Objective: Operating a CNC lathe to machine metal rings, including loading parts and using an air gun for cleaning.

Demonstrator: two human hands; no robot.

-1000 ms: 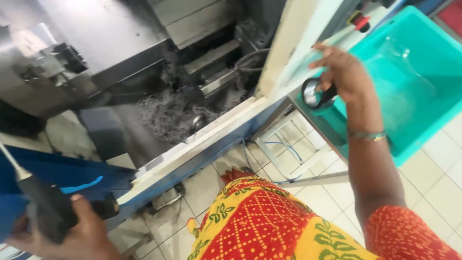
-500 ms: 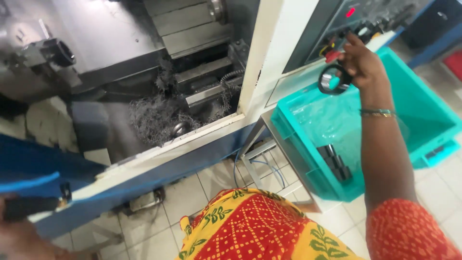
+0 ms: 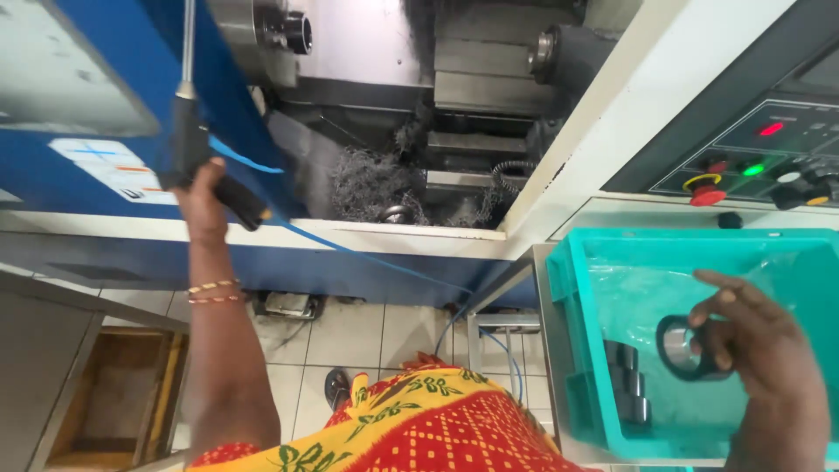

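the ring [image 3: 684, 348], dark metal with a bright bore, sits over the teal bin [image 3: 564, 288], pinched between thumb and fingers of the right hand [image 3: 760, 358]; the index finger stretches out above it. more dark rings [image 3: 627, 383] lie in a row on the clear liner in the bin, left of and below the held one. the left hand [image 3: 203, 197], raised, has its fingers wrapped tight around the black air gun [image 3: 194, 144], whose thin nozzle points up and whose blue hose [image 3: 367, 258] trails down toward the floor. behind, the lathe bay holds tangled swarf [image 3: 371, 183]. a control panel [image 3: 760, 166] with lit buttons stands above the bin.
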